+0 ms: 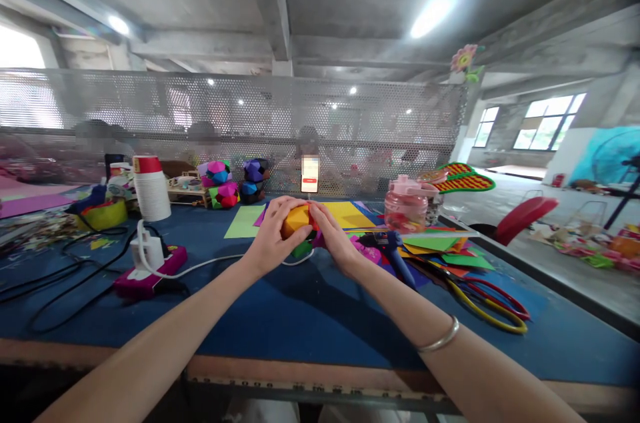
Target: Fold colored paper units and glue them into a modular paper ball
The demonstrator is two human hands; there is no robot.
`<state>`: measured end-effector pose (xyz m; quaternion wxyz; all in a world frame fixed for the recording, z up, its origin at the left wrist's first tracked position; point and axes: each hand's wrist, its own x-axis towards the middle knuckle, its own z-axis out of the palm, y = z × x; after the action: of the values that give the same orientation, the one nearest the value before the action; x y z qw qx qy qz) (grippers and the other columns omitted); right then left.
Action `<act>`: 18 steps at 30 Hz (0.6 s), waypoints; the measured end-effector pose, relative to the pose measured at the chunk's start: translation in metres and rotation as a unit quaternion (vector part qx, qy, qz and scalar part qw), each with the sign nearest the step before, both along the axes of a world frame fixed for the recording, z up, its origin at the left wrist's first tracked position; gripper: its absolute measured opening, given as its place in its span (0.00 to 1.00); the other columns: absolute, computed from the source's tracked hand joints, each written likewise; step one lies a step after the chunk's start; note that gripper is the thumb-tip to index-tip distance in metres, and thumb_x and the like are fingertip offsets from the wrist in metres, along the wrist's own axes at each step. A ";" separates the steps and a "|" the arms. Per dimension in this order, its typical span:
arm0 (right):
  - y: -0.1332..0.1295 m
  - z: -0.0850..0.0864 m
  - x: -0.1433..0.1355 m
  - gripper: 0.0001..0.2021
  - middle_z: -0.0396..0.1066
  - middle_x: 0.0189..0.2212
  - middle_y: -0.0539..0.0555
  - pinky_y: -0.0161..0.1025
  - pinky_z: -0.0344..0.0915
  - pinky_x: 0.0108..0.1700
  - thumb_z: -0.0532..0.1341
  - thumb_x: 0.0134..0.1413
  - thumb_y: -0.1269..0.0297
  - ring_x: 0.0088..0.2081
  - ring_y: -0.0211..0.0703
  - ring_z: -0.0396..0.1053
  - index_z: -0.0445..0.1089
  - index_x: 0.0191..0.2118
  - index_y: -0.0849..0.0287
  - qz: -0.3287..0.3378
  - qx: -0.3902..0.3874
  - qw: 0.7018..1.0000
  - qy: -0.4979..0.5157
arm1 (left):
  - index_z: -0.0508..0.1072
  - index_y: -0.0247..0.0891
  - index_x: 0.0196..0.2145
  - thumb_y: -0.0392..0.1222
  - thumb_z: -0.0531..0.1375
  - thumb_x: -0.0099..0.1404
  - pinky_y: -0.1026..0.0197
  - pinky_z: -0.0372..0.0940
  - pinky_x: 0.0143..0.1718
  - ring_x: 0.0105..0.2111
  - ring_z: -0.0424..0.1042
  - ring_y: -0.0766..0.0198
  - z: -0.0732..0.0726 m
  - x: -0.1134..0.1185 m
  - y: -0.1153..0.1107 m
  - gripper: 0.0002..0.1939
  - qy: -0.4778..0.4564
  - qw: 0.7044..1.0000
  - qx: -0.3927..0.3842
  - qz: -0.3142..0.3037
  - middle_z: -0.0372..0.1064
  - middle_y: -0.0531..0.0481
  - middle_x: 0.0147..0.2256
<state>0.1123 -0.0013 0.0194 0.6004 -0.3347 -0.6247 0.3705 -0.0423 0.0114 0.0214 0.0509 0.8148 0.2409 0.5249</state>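
Between my two hands, above the blue table, is a faceted paper ball with yellow, orange, green and purple faces. My left hand wraps round its left side, the thumb across the yellow face. Against its right side my right hand presses with its fingers together. Part of the ball is hidden by the hands. Just right of my right hand lies a blue glue gun. Yellow paper and pale green paper lie behind the hands.
Scissors and coloured sheets lie at the right, near a pink jar. A purple power strip with cables, stacked cups and paper balls are at the left. A phone stands upright behind.
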 end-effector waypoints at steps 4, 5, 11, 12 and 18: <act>0.000 0.003 0.001 0.23 0.67 0.56 0.53 0.44 0.54 0.63 0.56 0.59 0.46 0.60 0.45 0.60 0.68 0.53 0.53 -0.002 -0.008 1.000 0.004 | 0.62 0.43 0.54 0.44 0.56 0.68 0.46 0.54 0.61 0.58 0.56 0.55 -0.005 0.002 -0.004 0.18 0.003 0.999 0.040 0.010 0.58 0.42 0.54; 0.001 0.003 0.001 0.23 0.67 0.55 0.53 0.44 0.53 0.63 0.56 0.58 0.46 0.60 0.45 0.60 0.68 0.53 0.52 -0.002 -0.004 1.000 0.005 | 0.62 0.43 0.54 0.44 0.56 0.68 0.46 0.54 0.61 0.59 0.55 0.55 -0.006 0.002 -0.005 0.18 0.002 0.999 0.052 0.013 0.57 0.41 0.55; 0.003 0.002 0.003 0.21 0.72 0.48 0.51 0.44 0.57 0.60 0.56 0.57 0.44 0.56 0.48 0.64 0.73 0.45 0.53 -0.018 0.015 0.999 0.027 | 0.60 0.43 0.53 0.41 0.54 0.69 0.44 0.56 0.59 0.59 0.56 0.53 -0.008 0.004 -0.011 0.15 -0.006 0.996 0.094 0.001 0.55 0.39 0.55; 0.004 0.000 0.003 0.21 0.73 0.46 0.51 0.44 0.58 0.59 0.56 0.57 0.43 0.55 0.49 0.65 0.74 0.43 0.53 -0.022 0.014 0.999 0.034 | 0.60 0.43 0.53 0.41 0.54 0.70 0.45 0.57 0.59 0.59 0.56 0.54 -0.008 0.005 -0.012 0.15 -0.002 0.996 0.093 -0.005 0.55 0.39 0.55; 0.004 -0.005 0.001 0.25 0.74 0.43 0.53 0.45 0.62 0.55 0.52 0.59 0.41 0.50 0.49 0.68 0.73 0.46 0.55 0.006 -0.004 0.997 0.074 | 0.59 0.42 0.53 0.37 0.53 0.70 0.46 0.56 0.59 0.57 0.58 0.55 -0.011 0.007 -0.012 0.14 -0.012 0.995 0.096 -0.031 0.56 0.39 0.55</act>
<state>0.1138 0.0031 0.0143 0.6414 -0.3049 -0.5793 0.4001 -0.0354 -0.0006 0.0104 -0.0085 0.8168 0.1629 0.5534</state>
